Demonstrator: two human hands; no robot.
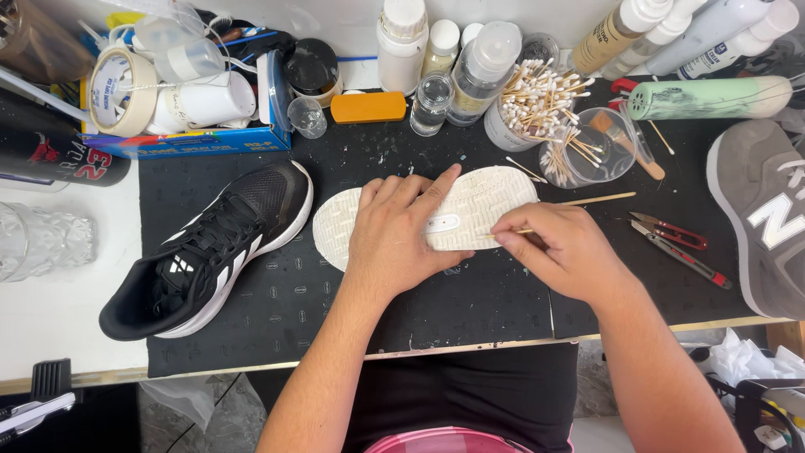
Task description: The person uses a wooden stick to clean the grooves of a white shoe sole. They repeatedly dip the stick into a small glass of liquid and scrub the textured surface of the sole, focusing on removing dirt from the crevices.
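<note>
A shoe lies upside down on the black mat (470,302), its white sole (482,197) facing up. My left hand (401,235) presses flat on the middle of the sole, fingers spread toward the toe. My right hand (558,247) pinches a thin wooden stick (513,232) whose tip touches the sole's right part near a small white plate. The sole's left end (334,228) sticks out past my left hand.
A black sneaker with white stripes (214,247) lies left on the mat. A grey sneaker (763,218) sits at the right edge. Bottles, a cup of cotton swabs (537,109), a clear dish with a brush (599,143), red snips (671,231) and tape rolls line the back.
</note>
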